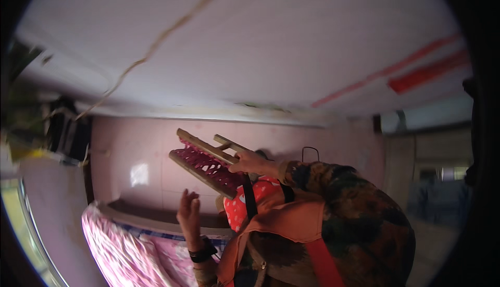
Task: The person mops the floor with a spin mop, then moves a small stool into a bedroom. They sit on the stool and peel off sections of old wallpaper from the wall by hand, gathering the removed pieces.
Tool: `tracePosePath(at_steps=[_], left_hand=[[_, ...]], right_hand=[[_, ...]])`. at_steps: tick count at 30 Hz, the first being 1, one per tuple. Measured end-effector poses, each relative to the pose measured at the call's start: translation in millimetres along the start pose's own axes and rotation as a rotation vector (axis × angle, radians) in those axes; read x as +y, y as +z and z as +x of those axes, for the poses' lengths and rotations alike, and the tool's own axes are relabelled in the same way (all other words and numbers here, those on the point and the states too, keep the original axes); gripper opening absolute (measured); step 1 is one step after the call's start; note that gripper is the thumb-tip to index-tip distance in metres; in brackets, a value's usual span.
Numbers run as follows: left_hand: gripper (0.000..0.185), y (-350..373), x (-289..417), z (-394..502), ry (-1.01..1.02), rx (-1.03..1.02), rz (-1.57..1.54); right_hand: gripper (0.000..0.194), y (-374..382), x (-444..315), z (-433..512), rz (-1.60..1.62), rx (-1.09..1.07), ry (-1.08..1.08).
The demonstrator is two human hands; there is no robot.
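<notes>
My right hand (252,163) grips the rail of a small wooden folding stool (205,144). The stool's seat (211,166) is woven from maroon cord and hangs between two wooden rails. It is held tilted in the air, in front of my body. My left hand (188,213) is raised to the left of the stool, apart from it, with loosely bent fingers and nothing in them. Below the stool is the red patterned cloth (236,211) of my orange apron (287,220).
A bed with a pink patterned cover (129,248) stands at the lower left. Beyond the pinkish tiled floor (148,142) runs a pale wall (254,49) with a brown cord and red strips. A thin metal loop (310,147) rises on the right. Dark items (68,134) stand at left.
</notes>
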State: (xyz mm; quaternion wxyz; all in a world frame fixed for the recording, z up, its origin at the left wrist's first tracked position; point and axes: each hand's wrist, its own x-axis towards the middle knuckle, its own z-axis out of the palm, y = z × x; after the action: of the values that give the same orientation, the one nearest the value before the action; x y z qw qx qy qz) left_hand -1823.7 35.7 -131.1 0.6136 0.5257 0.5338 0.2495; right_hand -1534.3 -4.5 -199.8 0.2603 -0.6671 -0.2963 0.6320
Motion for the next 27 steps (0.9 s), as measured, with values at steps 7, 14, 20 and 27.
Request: tracePosePath(at_steps=[7, 14, 20, 27], left_hand=[[0.047, -62.9, 10.4, 96.3, 0.116, -0.128, 0.119], [0.052, -74.0, -8.7, 135.2, 0.055, -0.302, 0.314], [0.049, -74.2, -9.9, 93.9, 0.04, -0.264, 0.263], [0.049, 15.9, 1.5, 2.8, -0.052, -0.271, 0.344]], right_hand=[[0.053, 21.1, 6.7, 11.7, -0.072, 0.19, 0.093], [0.046, 54.8, 40.9, 40.6, -0.076, 0.306, 0.114], [0.043, 65.5, 72.5, 25.7, 0.144, 0.365, 0.078], [0.027, 16.5, 135.4, -24.9, 0.367, 0.321, 0.017]])
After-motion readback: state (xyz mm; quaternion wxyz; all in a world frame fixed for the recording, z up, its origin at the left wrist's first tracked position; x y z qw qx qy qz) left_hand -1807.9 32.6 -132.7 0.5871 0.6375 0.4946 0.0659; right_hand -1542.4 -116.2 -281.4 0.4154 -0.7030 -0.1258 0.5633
